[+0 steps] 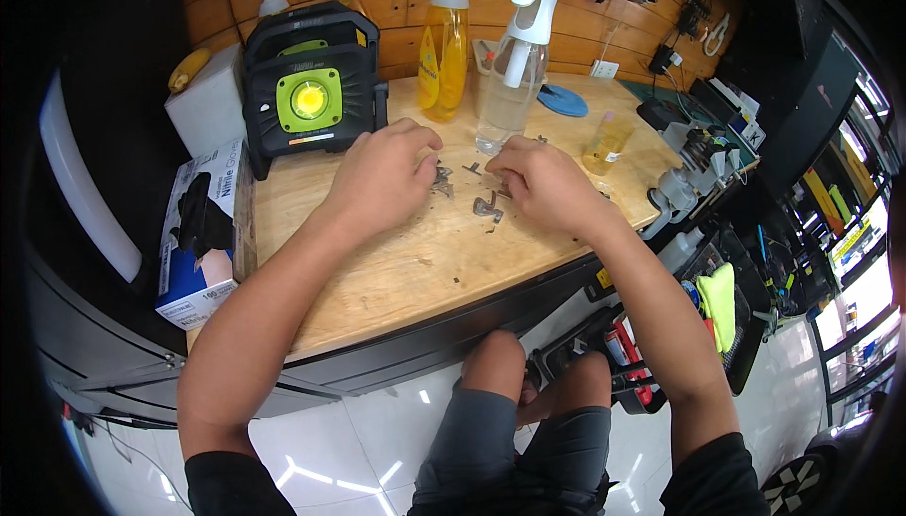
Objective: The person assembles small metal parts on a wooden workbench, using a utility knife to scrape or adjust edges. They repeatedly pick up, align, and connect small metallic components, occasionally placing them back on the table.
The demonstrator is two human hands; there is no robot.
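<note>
Small dark grey, crumpled scraps lie scattered on the wooden tabletop. Over the left of them is my left hand, its fingers half bent and the thumb apart from the index finger, with nothing visible between them. One cluster of scraps lies right beside that thumb. My right hand is closed, fingertips drawn together and pointing down at the tabletop; whatever they pinch is hidden. Close to its fingertips rests a curled scrap. Behind this hand stands a clear spray bottle with a white trigger head.
A work light glows at the left, behind a box of gloves. A yellow soap bottle stands at the back. Toward the right are a blue round pad, a tipped amber container and a small vise.
</note>
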